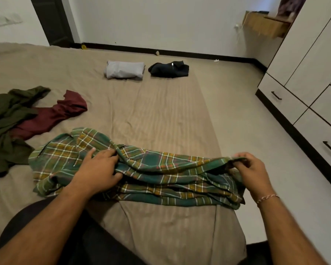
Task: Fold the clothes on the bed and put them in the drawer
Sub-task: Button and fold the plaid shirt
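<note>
Two bare forearms reach in from the bottom edge, and both hands are on one plaid shirt [161,175] that lies across the near end of the bed [161,115]. The shirt, green with yellow and white lines, is stretched sideways and partly folded into long layers, its collar end to the left and its other end bunched at the right.

The left hand [99,169] lies palm down on the shirt's left half, fingers bent and gathered around a ridge of cloth near the middle, thumb spread toward the collar. The right hand [250,169], with a thin bracelet [268,197] at the wrist, is raised a little off the bed; its fingertips and thumb pinch the shirt's right end, so the cloth runs in a slack band between the two grips.

Further back on the left lie two unfolded garments: a maroon garment [52,115] and, partly over it and running off the left edge, an olive green garment [6,127]. They are close to the shirt's collar end, though whether they touch it cannot be told.

Toward the far side of the bed sit two folded items side by side, just apart: a light grey one [124,69] on the left and a dark navy one [169,69] on the right.

Along the right stands a white wardrobe [304,60] with drawers [283,100] low down; two dark handles show, and the drawer fronts are closed.
</note>
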A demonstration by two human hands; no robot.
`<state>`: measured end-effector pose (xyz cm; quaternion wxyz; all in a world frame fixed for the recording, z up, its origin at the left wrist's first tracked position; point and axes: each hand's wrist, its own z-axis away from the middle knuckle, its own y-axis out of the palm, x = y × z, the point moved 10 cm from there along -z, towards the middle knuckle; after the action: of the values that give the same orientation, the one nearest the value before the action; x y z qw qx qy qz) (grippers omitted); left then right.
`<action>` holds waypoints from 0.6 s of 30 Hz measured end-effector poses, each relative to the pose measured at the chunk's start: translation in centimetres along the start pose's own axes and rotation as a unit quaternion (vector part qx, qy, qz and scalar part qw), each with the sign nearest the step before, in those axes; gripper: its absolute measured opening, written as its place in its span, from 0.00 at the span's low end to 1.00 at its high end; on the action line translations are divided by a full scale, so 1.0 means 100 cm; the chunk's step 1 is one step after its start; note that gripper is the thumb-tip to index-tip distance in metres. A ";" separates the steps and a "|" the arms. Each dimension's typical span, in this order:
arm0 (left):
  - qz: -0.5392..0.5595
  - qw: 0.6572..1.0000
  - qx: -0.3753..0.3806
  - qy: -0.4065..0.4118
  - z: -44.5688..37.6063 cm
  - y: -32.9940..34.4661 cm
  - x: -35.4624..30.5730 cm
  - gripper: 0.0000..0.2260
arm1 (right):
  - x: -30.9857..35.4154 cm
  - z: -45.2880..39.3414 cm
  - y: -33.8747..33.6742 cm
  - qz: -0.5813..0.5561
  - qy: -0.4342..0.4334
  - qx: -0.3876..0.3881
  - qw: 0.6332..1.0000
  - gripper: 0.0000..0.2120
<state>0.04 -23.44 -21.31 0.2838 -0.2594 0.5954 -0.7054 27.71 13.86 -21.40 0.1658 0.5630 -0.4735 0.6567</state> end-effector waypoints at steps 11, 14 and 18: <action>0.143 0.988 0.063 -0.005 -0.018 0.030 -0.007 0.27 | -0.054 -0.017 -0.004 -0.016 0.180 0.015 0.984 0.03; 0.145 0.987 0.072 -0.019 -0.018 0.035 -0.006 0.33 | -0.042 -0.016 0.005 -0.018 0.146 0.095 0.985 0.10; 0.123 0.990 0.072 -0.013 -0.015 0.036 -0.014 0.47 | -0.043 -0.022 -0.014 -0.110 0.136 -0.010 0.985 0.16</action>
<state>0.28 -21.84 -25.15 0.3938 -0.1723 0.5667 -0.7029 28.87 17.68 -24.49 0.3052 0.5153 -0.3883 0.7004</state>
